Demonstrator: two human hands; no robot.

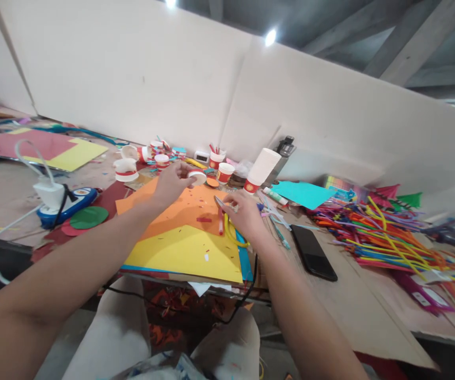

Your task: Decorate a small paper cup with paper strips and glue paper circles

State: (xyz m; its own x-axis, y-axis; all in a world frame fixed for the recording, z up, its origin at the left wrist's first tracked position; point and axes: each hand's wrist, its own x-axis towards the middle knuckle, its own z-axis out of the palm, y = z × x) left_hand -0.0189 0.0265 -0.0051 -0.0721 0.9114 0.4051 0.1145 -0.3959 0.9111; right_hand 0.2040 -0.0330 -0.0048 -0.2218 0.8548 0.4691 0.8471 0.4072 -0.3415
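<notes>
My left hand (172, 184) is closed on a small white paper cup with a red band (198, 177), held just above the orange paper sheet (180, 211). My right hand (245, 214) rests on the table with its fingers curled over the yellow-handled scissors (231, 224), whose blades point toward the cup. A red marker (220, 221) lies on the orange sheet beside that hand. Under the orange sheet lies a yellow sheet (188, 253) on a blue one.
More cut paper cups (126, 169) and a stack of white cups (262, 169) stand near the wall. A black phone (313, 252) lies right of my hand, then a heap of coloured pipe cleaners (381, 232). A glue gun on a blue stand (63, 203) and green paper circle (89, 217) lie left.
</notes>
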